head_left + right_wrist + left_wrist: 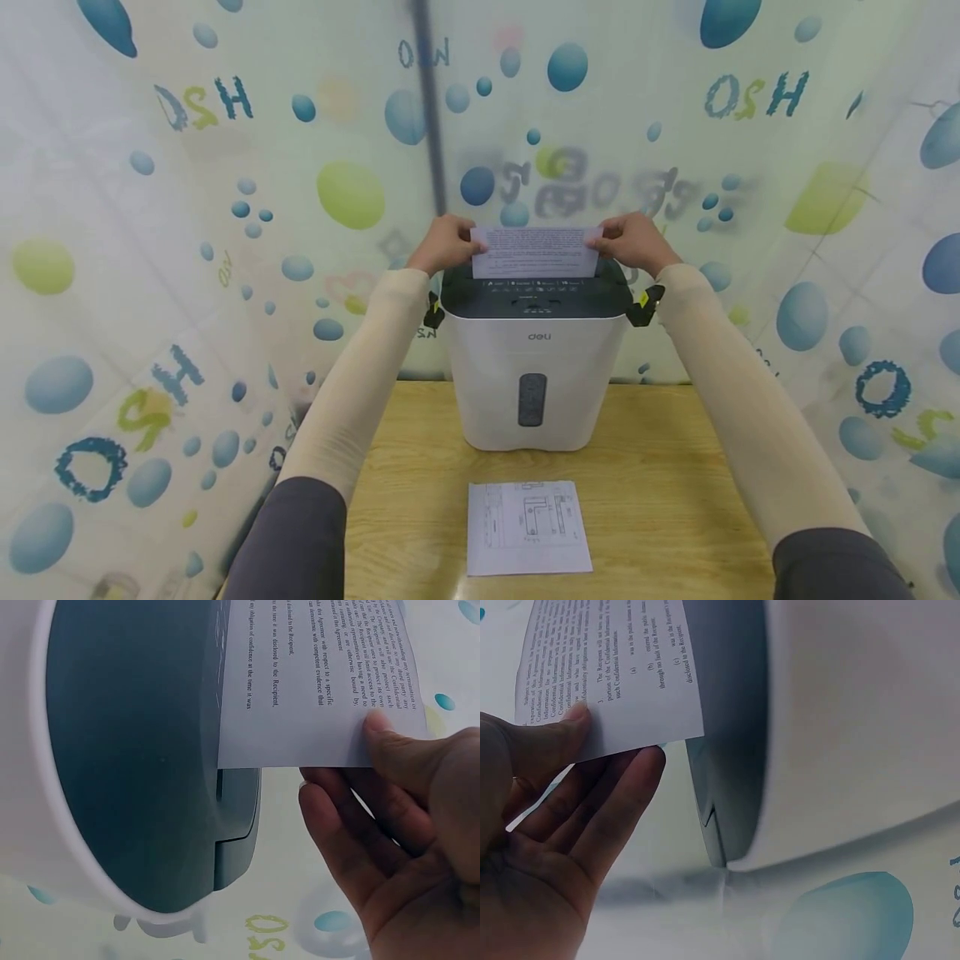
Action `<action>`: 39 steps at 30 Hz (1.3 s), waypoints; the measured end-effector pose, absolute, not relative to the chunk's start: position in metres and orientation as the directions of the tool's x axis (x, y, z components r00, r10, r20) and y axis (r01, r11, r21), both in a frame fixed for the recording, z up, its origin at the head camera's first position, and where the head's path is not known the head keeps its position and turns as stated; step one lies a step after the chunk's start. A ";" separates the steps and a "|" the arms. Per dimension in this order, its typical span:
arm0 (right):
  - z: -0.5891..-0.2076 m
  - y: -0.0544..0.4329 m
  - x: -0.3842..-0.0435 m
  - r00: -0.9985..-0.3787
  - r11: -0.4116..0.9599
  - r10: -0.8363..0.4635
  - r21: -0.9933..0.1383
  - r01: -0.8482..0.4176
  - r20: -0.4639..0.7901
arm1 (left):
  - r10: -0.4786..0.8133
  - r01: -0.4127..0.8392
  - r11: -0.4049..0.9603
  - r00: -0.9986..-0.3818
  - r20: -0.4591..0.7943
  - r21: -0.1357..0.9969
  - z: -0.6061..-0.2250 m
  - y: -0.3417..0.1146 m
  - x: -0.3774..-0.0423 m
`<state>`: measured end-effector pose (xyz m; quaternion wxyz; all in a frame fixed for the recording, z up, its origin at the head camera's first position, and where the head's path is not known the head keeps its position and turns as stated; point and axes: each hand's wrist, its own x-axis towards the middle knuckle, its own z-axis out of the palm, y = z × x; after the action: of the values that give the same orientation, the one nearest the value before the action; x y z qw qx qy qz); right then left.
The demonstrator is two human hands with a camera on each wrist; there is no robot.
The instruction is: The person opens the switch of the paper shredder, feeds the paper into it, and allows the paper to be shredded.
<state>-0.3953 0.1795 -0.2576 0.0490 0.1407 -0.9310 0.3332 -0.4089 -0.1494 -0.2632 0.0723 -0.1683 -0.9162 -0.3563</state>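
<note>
A white paper shredder [487, 375] with a dark top stands at the back of the table. Upright at its top slot is a printed sheet of paper [536, 252], its lower edge down at the dark lid. My left hand [444, 244] pinches the sheet's left edge between thumb and fingers. On the opposite edge, my right hand [633, 240] pinches it the same way. The left wrist view shows the thumb lying over the printed text [622, 667], with the fingers behind the sheet. Much the same grip appears in the right wrist view, beside the shredder's dark lid [142, 750].
In front of the shredder, a paper with line drawings [528, 529] lies flat on the wooden table [660, 475]. A curtain [255, 208] printed with blue and green spots hangs behind and along both sides, close to the shredder's back.
</note>
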 end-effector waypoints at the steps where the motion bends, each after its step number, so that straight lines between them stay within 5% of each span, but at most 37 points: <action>1: -0.257 0.179 -0.395 -0.956 0.742 -0.233 -0.602 -0.295 0.181 | 0.258 0.358 0.694 -0.934 0.248 0.625 -0.263 -0.149 -0.409; 22: -0.250 0.169 -0.387 -0.927 0.828 -0.370 -0.434 -0.356 0.056 | 0.330 0.354 0.791 -0.934 0.139 0.498 -0.261 -0.146 -0.401; 39: -0.249 0.164 -0.364 -0.934 0.787 -0.342 -0.511 -0.346 0.106 | 0.243 0.317 0.775 -0.948 0.206 0.546 -0.245 -0.146 -0.376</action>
<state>-0.3642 0.1637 -0.2490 0.0038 0.1819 -0.9451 0.2713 -0.3758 -0.1459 -0.2455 0.0619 -0.1488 -0.9401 -0.3004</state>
